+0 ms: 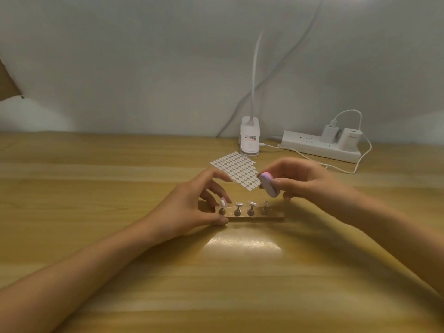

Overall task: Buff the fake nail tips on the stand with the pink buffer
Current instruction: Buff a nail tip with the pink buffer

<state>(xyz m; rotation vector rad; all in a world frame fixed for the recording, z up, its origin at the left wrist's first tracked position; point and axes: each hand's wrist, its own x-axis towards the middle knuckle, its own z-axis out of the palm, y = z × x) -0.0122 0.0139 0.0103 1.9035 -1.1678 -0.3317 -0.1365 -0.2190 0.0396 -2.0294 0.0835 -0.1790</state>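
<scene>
A narrow gold stand (271, 215) lies on the wooden table (120, 236) with several small metal pegs that carry pale fake nail tips (251, 204). My left hand (189, 203) holds the stand's left end, thumb at its front edge and fingers behind it. My right hand (300, 181) pinches the pink buffer (269, 185), a small oval block with a purple edge, just above and behind the rightmost peg (265, 207). The buffer is tilted and hangs slightly above the tips, apart from them.
A sheet of white adhesive tabs (236, 168) lies behind the stand. Farther back stand a white clip lamp base (249, 140) and a white power strip (319, 146) with plugs and a cable (360, 164) trailing to the right.
</scene>
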